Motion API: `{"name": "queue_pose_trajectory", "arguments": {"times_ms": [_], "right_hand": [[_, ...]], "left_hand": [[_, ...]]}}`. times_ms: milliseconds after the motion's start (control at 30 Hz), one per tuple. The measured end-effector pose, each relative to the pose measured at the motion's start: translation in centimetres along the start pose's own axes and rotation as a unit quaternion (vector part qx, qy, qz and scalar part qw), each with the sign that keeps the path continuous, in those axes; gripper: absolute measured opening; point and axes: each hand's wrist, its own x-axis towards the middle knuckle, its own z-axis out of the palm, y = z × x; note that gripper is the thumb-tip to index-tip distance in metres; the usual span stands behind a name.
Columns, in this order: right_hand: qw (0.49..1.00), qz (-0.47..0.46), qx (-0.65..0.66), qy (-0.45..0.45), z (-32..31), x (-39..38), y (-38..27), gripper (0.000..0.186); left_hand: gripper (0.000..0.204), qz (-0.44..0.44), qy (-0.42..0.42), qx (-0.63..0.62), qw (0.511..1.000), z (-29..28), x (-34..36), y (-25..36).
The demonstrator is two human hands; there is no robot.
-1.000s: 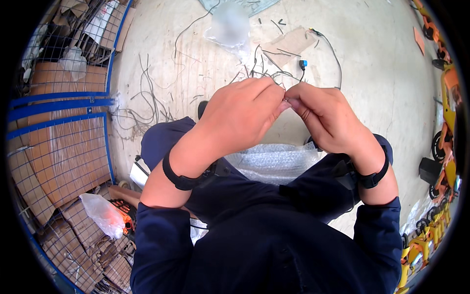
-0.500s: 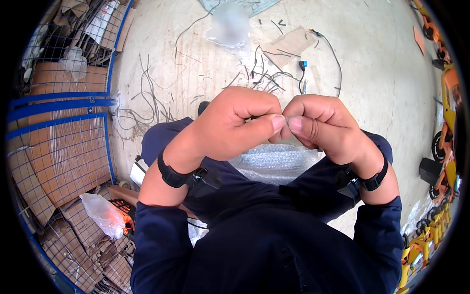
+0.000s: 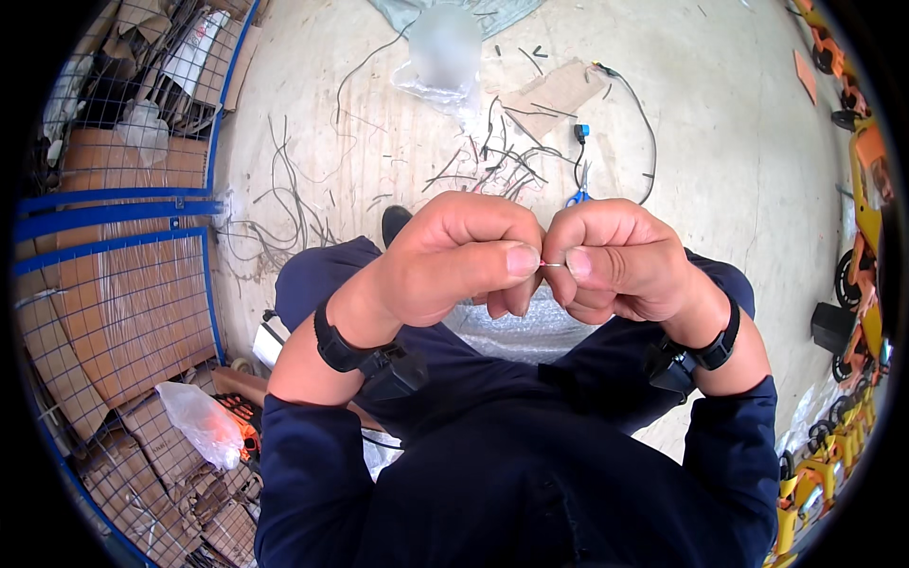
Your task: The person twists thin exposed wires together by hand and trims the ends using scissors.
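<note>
A thin wire, reddish at its left end and pale at the right, spans the small gap between my two hands. My left hand is closed, pinching the wire's reddish end between thumb and bent forefinger. On the other side, the pale end sits in the pinch of my right hand, whose remaining fingers are curled. Both hands are over my lap, above a sheet of bubble wrap between my legs. Just beyond the right hand lie blue-handled scissors, partly hidden by it.
Cut black and red wire pieces litter the floor ahead, near a cardboard piece. A cable with a blue connector lies there too. Blue mesh cages with cardboard stand left. Yellow and orange wheeled items line the right.
Both hands have come slightly lower and their thumb tips are farther apart, so the wire between them now shows. The scissors have come into view beyond the right hand.
</note>
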Motion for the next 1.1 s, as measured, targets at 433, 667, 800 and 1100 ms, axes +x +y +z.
{"name": "queue_pose_trajectory", "arguments": {"times_ms": [433, 667, 800, 1100], "right_hand": [[1.0, -0.024, 0.01, -0.014, -1.0, 0.0, 0.1, 0.025], [0.998, -0.025, 0.019, 0.05, -1.5, 0.0, -0.6, 0.022], [0.992, 0.014, -0.019, 0.128, -1.6, -0.1, -1.1, 0.024], [0.926, -0.072, -0.315, 0.196, -1.6, -0.3, -0.2, 0.015]], "left_hand": [[0.023, 0.042, 0.056, -0.001, 0.998, -1.2, 0.7, -0.6], [0.041, 0.123, 0.11, 0.221, 0.961, -0.4, 2.0, -1.3], [0.023, 0.037, 0.147, 0.161, 0.975, -0.1, 1.8, -1.7], [0.011, 0.016, 0.221, 0.258, 0.94, 0.1, 1.2, -1.8]]}}
